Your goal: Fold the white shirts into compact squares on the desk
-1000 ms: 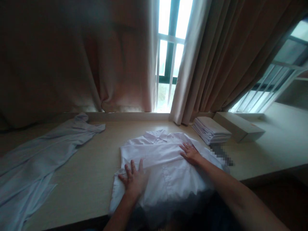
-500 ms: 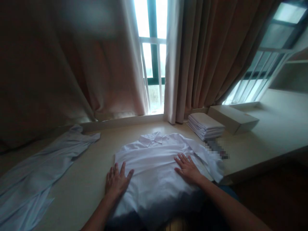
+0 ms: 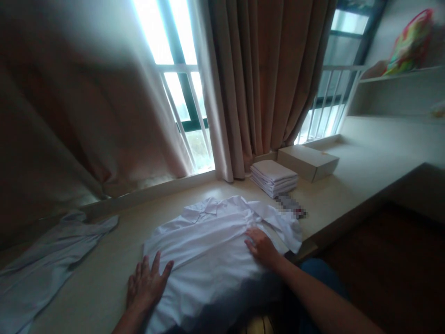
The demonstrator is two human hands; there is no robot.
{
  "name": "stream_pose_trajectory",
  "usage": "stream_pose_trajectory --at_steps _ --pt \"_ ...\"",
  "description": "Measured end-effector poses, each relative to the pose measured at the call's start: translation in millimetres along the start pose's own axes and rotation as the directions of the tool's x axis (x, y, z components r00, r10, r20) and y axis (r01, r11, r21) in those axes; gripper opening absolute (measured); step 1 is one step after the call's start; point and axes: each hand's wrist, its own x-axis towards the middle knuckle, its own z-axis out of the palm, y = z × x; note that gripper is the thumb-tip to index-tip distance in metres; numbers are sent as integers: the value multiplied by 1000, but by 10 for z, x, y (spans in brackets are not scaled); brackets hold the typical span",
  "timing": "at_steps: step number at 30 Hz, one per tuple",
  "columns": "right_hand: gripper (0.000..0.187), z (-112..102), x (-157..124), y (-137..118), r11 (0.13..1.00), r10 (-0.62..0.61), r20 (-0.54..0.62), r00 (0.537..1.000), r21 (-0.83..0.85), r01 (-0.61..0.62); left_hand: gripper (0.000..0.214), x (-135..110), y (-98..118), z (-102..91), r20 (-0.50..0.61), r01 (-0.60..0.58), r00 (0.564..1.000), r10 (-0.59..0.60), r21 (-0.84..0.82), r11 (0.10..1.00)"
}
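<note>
A white collared shirt (image 3: pixel 208 264) lies spread on the pale ledge in front of me, its collar towards the window and its lower part in shadow near my body. My left hand (image 3: pixel 148 280) rests at the shirt's left edge, open, fingers spread. On the right side of the shirt, my right hand (image 3: pixel 262 248) touches the cloth with fingers slightly bent and the thumb apart; it holds nothing that I can see. One sleeve (image 3: pixel 290 229) stretches out beyond this hand to the right.
Another light garment (image 3: pixel 45 264) lies loosely at the left. Behind the sleeve are a stack of folded white cloth (image 3: pixel 274 178), a blurred-out item (image 3: pixel 291 205) and a pale box (image 3: pixel 309 160). Curtains (image 3: pixel 232 93) hang along the window. The ledge's front edge (image 3: pixel 365 206) runs off to the right.
The view has swung to the right, showing more shelf. My right hand has shifted towards the shirt's right side and its fingers have drawn closer together. My left hand stays at the left edge.
</note>
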Motion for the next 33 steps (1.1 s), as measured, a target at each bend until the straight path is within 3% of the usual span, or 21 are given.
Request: stream_pose_trajectory --at_steps 4,7,11,16,20,23,25,26,29,31,33 --pt "32 -256 -77 242 988 116 -133 984 -90 -129 73 -24 73 -96 9 28 1000 -28 1 1000" --pt "42 -517 -91 494 925 262 -218 940 -222 -310 71 -13 76 -84 12 -1 1000 1 10 1000" --pt "63 -711 -173 700 860 343 -175 923 -336 -383 71 35 21 39 0 -5 1000 5 87 996" --pt "36 -814 -310 738 829 364 -154 919 -397 -395 73 72 -15 104 13 -2 1000 1 135 991" --pt "20 -969 -309 886 824 434 -288 854 -255 -505 71 81 -13 59 25 -23 999 20 123 992" --pt "30 -1069 -270 1015 805 544 -410 732 8 -594 71 107 -60 99 31 -34 999 30 148 988" --pt "39 -1103 -233 1056 776 612 -407 678 145 -613 71 126 -100 144 35 -30 999 24 175 984" --pt "42 -1111 -209 1059 769 629 -387 674 181 -614 70 131 -107 157 31 -22 999 16 191 981" --pt "46 -1113 -124 1021 773 634 -279 721 195 -604 66 128 10 116 -37 -26 999 35 230 973" --pt "44 -1104 -83 982 780 626 -188 757 182 -599 62 112 262 20 -117 -118 982 147 222 968" --pt "39 -1086 -96 945 791 605 -108 789 195 -580 58 91 663 -98 -160 -308 928 336 178 935"
